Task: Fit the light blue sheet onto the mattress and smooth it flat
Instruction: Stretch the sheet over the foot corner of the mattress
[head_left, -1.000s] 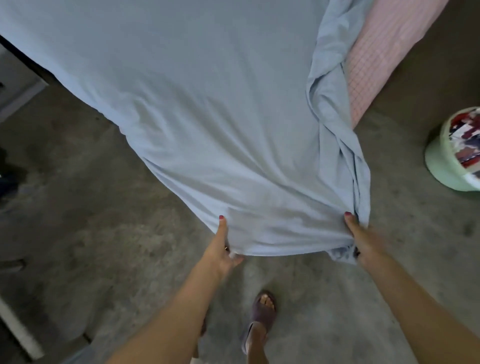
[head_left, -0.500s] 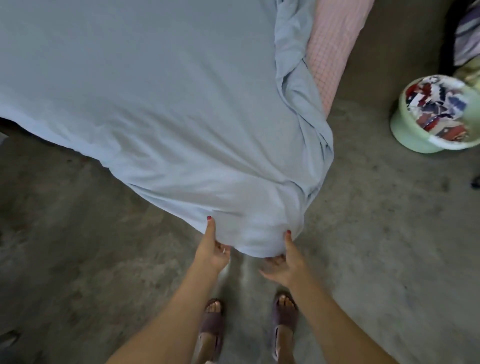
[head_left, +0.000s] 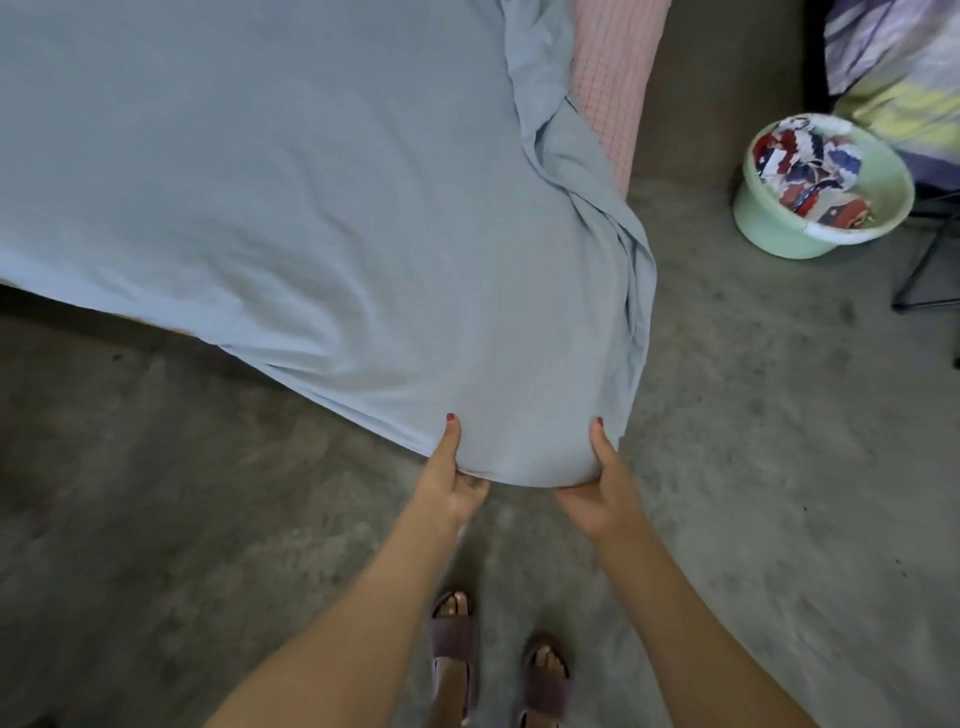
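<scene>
One sheet (head_left: 291, 197) covers nearly all the mattress (head_left: 610, 93), whose pink checked side shows only along the right edge, where the cloth lies bunched because that side is not yet tucked; the corner hangs stretched toward the person, likely so it can be drawn under; left hand (head_left: 449, 475) and right hand (head_left: 597, 486) flank it, thumbs on top, fingers curled beneath, clamped on the hem.

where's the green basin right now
In the head view, the green basin sits on the concrete floor at the upper right, right of the pink mattress and just below a pile of striped bedding.
</scene>
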